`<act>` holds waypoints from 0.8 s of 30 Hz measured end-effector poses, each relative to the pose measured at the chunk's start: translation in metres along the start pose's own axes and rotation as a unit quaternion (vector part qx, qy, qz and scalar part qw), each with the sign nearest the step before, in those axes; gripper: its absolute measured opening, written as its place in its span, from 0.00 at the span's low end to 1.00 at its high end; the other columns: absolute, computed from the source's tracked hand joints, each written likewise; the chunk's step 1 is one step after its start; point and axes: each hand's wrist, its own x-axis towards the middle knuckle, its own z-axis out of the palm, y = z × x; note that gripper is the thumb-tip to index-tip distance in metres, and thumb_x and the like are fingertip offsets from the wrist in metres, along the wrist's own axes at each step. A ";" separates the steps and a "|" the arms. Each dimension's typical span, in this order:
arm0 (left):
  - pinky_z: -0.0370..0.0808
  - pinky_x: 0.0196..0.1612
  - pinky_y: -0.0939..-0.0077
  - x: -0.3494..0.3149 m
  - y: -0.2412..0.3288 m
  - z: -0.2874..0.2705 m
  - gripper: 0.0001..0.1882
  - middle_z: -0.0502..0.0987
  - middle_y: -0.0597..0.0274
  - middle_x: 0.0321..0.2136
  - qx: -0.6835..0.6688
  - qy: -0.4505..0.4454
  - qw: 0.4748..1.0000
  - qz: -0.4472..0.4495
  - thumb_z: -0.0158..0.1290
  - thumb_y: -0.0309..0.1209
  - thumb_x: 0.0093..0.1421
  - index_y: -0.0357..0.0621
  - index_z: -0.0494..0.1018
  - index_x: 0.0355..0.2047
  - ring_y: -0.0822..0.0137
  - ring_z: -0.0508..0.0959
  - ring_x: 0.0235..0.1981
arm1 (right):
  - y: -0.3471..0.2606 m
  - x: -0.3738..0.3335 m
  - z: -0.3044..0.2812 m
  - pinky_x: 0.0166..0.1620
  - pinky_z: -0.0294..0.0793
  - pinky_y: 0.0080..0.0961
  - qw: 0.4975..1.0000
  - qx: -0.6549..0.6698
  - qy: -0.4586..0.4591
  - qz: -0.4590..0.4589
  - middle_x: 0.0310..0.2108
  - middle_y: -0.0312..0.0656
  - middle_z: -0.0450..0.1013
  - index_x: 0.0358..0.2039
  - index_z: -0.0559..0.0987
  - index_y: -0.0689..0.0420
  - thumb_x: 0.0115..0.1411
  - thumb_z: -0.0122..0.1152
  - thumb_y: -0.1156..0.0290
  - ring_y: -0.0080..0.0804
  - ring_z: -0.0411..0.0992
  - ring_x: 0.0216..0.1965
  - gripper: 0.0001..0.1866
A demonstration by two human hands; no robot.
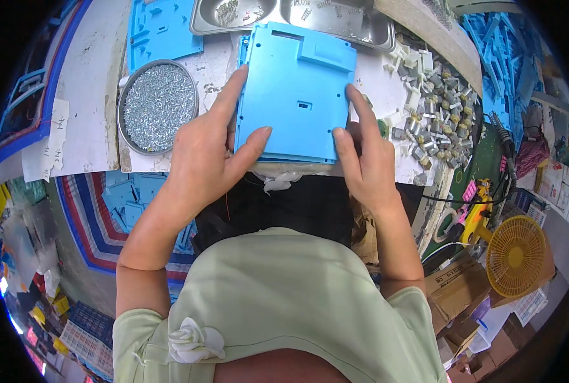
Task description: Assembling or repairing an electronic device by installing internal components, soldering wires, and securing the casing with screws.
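Observation:
A blue plastic housing (291,89), roughly square with a raised block at its upper right and a small slot near its middle, is between my two hands at the table's near edge. My left hand (211,143) grips its left side, the thumb lying on the top face and the fingers along the edge. On the opposite side my right hand (369,150) holds the edge, thumb near the lower right corner and index finger stretched up the side. Another blue layer shows under its lower edge. My other fingertips are partly hidden beneath it.
To the left stands a round bowl of small silver screws (159,107), below another blue plastic panel (163,32). A metal tray (342,22) with springs lies behind. Many small metal-and-white parts (434,105) are heaped at right. A yellow fan (515,256) stands lower right.

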 end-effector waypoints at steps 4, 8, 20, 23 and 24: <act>0.69 0.22 0.70 -0.009 -0.004 0.002 0.39 0.68 0.61 0.16 -0.023 0.011 1.000 -0.001 0.63 0.32 0.60 0.30 0.62 0.67 0.65 0.72 0.16 | 0.001 0.008 -0.003 0.27 0.72 0.35 0.999 -0.030 -0.025 -0.026 0.20 0.48 0.73 0.68 0.67 0.59 0.67 0.59 0.68 0.43 0.74 0.20 0.30; 0.69 0.23 0.72 -0.022 -0.003 0.008 0.35 0.67 0.62 0.16 -0.030 0.036 0.999 -0.012 0.62 0.30 0.61 0.30 0.63 0.66 0.66 0.70 0.16 | 0.006 0.012 -0.008 0.31 0.74 0.35 0.992 -0.081 -0.048 -0.081 0.23 0.49 0.76 0.67 0.69 0.56 0.67 0.59 0.70 0.43 0.75 0.23 0.28; 0.70 0.26 0.69 -0.034 -0.011 0.022 0.27 0.71 0.52 0.18 -0.067 0.068 0.993 -0.065 0.60 0.31 0.64 0.35 0.70 0.62 0.63 0.71 0.17 | -0.030 0.023 -0.020 0.26 0.73 0.44 0.942 -0.294 -0.148 -0.070 0.13 0.47 0.71 0.71 0.64 0.49 0.67 0.58 0.62 0.50 0.74 0.18 0.33; 0.70 0.26 0.69 -0.032 -0.018 -0.001 0.29 0.69 0.54 0.17 -0.118 -0.027 0.990 -0.074 0.60 0.32 0.64 0.36 0.70 0.63 0.64 0.69 0.17 | -0.033 0.023 -0.022 0.26 0.73 0.45 0.934 -0.312 -0.167 -0.056 0.14 0.48 0.72 0.71 0.65 0.50 0.67 0.58 0.62 0.50 0.74 0.18 0.32; 0.69 0.26 0.70 -0.029 -0.022 -0.012 0.30 0.68 0.55 0.17 -0.146 -0.064 0.984 -0.079 0.60 0.32 0.63 0.36 0.70 0.64 0.64 0.68 0.17 | -0.033 0.025 -0.022 0.26 0.73 0.45 0.929 -0.322 -0.173 -0.051 0.14 0.48 0.73 0.71 0.65 0.50 0.67 0.58 0.63 0.50 0.74 0.18 0.32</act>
